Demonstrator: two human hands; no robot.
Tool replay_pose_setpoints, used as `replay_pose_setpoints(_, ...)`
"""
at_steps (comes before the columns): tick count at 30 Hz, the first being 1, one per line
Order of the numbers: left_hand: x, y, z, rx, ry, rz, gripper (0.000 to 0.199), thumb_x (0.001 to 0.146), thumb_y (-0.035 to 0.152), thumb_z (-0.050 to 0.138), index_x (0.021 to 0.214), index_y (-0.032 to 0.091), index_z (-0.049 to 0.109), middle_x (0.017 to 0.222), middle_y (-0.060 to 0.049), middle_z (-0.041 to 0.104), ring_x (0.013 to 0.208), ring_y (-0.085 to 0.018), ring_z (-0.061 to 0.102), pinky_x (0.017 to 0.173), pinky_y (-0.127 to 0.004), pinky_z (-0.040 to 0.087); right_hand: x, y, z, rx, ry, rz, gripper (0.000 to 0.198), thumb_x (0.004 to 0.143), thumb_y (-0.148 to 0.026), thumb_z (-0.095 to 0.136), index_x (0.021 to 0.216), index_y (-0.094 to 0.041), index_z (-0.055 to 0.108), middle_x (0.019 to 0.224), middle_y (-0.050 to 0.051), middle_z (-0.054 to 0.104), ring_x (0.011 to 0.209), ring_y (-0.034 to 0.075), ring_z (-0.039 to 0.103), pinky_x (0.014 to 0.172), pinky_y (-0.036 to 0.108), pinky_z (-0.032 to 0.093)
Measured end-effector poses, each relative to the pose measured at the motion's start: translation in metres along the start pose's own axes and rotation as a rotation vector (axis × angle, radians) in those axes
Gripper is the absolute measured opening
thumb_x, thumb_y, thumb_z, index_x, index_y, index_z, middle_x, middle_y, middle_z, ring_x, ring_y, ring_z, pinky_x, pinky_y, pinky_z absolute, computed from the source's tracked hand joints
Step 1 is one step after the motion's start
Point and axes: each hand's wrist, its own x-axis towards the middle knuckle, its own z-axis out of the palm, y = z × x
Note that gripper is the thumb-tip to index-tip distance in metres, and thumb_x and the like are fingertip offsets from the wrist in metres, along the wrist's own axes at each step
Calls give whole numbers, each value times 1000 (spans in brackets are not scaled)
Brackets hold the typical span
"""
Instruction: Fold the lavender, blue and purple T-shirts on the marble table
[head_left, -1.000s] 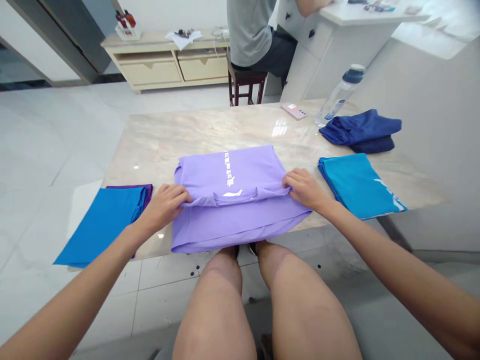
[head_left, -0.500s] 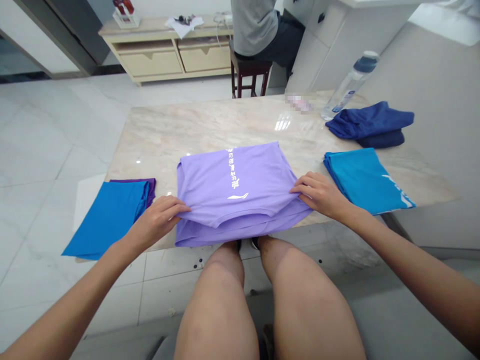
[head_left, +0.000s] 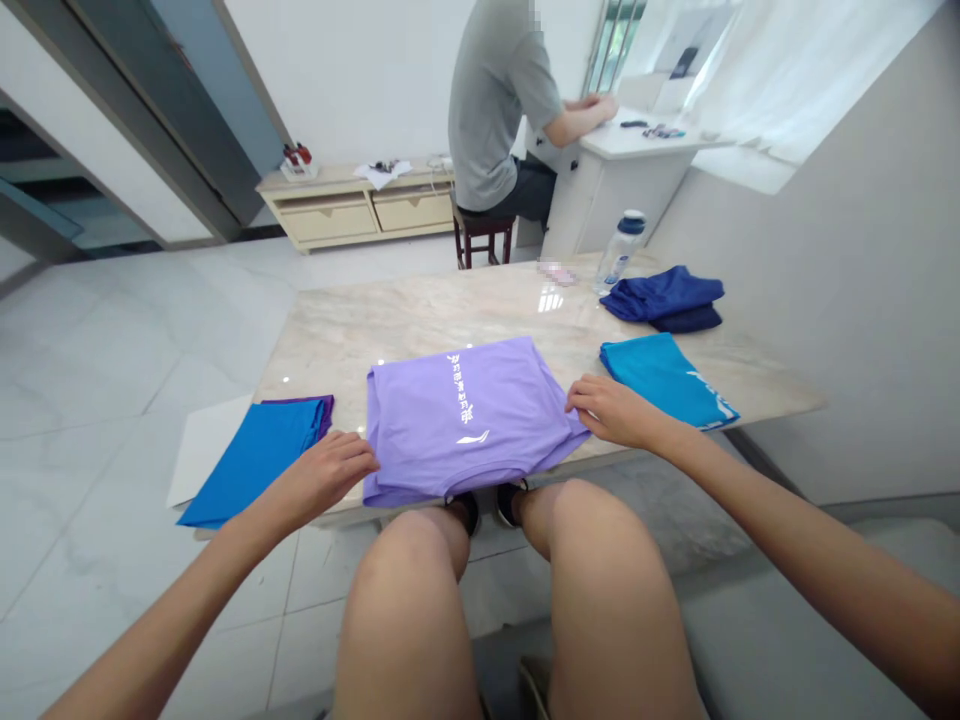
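Observation:
A folded light purple T-shirt (head_left: 502, 400) with white lettering lies on the table in front of me, its neckline toward my knees. At its left edge my left hand (head_left: 337, 478) pinches the fabric near the collar end. My right hand (head_left: 616, 408) has its fingers closed on the opposite edge, where a bit of cloth sticks out. Left of the T-shirt is a folded blue garment (head_left: 259, 455) over a dark purple one (head_left: 328, 412). A folded turquoise garment (head_left: 660, 375) with white print lies just beyond my right hand.
Crumpled navy clothing (head_left: 667, 298) and a clear water bottle (head_left: 621, 250) stand at the marble table's (head_left: 405, 310) back right. Past the table, a person in a grey shirt (head_left: 487, 110) sits on a dark stool (head_left: 484, 235). A low cream cabinet (head_left: 337, 222) lines the wall.
The T-shirt's collar end, raised before, has come down flatter on the table, with both hands still at its sides. My view has tilted up, showing more of the room.

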Motion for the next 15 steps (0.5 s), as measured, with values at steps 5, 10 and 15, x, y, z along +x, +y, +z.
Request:
replay_pose_setpoints(5, 92, 24, -43, -51, 42, -185, 19, 104, 20, 64, 102, 22, 83, 103, -8, 82, 98, -24, 75, 92, -35, 55, 56, -2, -50, 75, -12, 489, 34, 103, -15, 57, 122, -15, 84, 125, 15, 82, 120, 29, 75, 106, 35, 54)
replay_pose_setpoints(10, 198, 89, 2, -291, -36, -549, 27, 99, 11, 63, 111, 16, 86, 113, -13, 85, 107, -25, 77, 101, -34, 56, 77, -11, -26, 185, -50, 846, 33, 99, -13, 62, 124, -11, 84, 133, 21, 81, 124, 31, 77, 101, 31, 55)
replay_pose_setpoints(15, 255, 135, 68, -325, -196, -614, 20, 94, 14, 70, 105, 12, 87, 110, -19, 85, 111, -32, 81, 99, -36, 58, 43, 11, 17, 258, -91, 978, 27, 95, -9, 64, 111, -9, 87, 113, 21, 86, 116, 30, 81, 94, 26, 55)
